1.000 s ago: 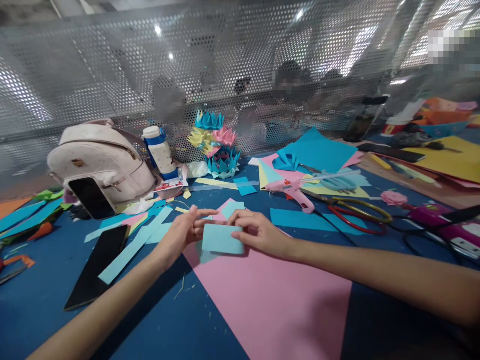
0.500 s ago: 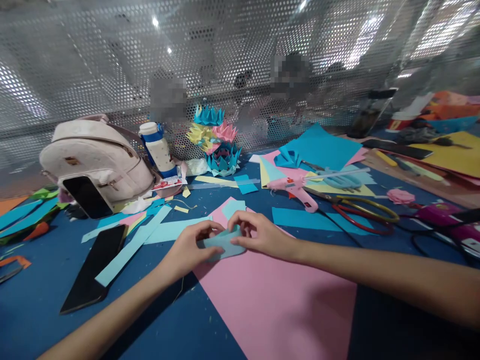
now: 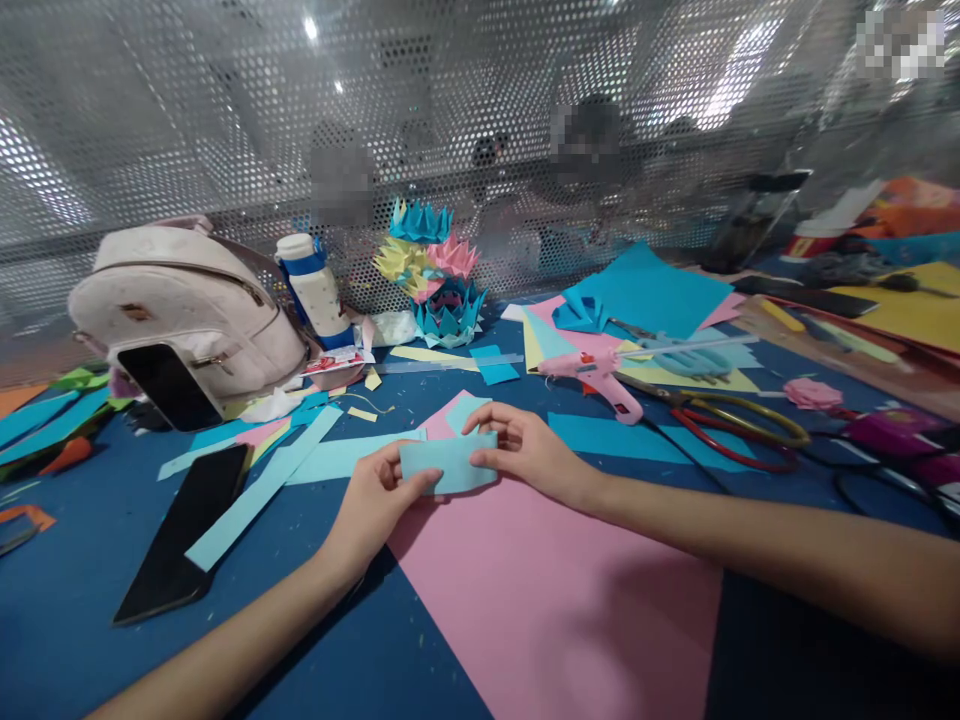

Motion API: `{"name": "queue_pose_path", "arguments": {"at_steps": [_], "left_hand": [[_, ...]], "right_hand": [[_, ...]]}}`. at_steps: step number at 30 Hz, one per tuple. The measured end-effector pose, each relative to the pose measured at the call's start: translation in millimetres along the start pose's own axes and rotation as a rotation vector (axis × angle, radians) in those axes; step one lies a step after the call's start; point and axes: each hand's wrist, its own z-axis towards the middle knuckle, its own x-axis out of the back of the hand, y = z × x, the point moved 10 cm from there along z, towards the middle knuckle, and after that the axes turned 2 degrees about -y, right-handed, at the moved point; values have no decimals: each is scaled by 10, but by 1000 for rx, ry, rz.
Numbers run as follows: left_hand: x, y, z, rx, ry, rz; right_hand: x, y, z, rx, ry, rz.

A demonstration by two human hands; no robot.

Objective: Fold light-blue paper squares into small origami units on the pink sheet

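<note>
First, left hand (image 3: 373,508): was clamped on the near-left end of the light-blue paper (image 3: 456,468), thumb flat on the front face, fingers curled behind.
Right hand (image 3: 531,458): pinched the opposite end between thumb and fingers; two-ended grip presumably kept the thin piece taut and level.
Light-blue paper: sat between both hands, above the far part of the pink sheet (image 3: 570,600); matte, roughly rectangular, lower edge slightly bowed. Whether it was one layer or folded could not be told.
Pink sheet: lay flat and smooth on the blue bench (image 3: 360,650), one corner pointing away; probably served as a clean work surface.
Pale strips: one long, straight-cut strip (image 3: 251,508) crossed the dark phone (image 3: 165,560), apparently set aside within reach.
Glue gun (image 3: 596,378): pink plastic, lay on its side, nozzle leftward, a translucent stick projecting from the back; likely parked there for the right hand.
Scissors (image 3: 731,410): rested beside the gun, loops red and yellow, blades metal.
Paper flowers (image 3: 450,315): stood stacked at the back, crisp pointed petals in blue, yellow and pink.
Backpack (image 3: 180,300): soft, pale, rounded; a second phone (image 3: 169,388) leaned against its front.
Screen (image 3: 465,60): grey perforated metal, behind everything.
</note>
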Motion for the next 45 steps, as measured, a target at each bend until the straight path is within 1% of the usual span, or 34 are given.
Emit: {"name": "queue_pose_path", "arguments": {"at_steps": [5,8,11,15,20,27,31,41,45], "left_hand": [[-138,-15,-35,17,-94,14],[-185,-12,-47,34,-120,10],[-158,17,-39,36,-92,-31],[-82,51,-20,30,-37,-87],[-19,42,-12,46,10,-91],[-82,68,-4,33,-41,-54],[-113,82,-4,24,-64,-35],[-169,28,-11,-7,-137,-54],[-189,38,-25,-14,-160,-55]], "right_hand": [[15,23,-6,-50,26,26],[-15,39,-22,-77,1,34],[-63,-2,-29,-53,-52,53],[-51,-89,-9,9,-66,94],[-69,-25,10,-34,-104,93],[-51,13,19,-60,-70,103],[-69,35,13,-89,-76,112],[-44,79,10,-112,-44,138],[-42,91,11,-116,-42,135]]}}
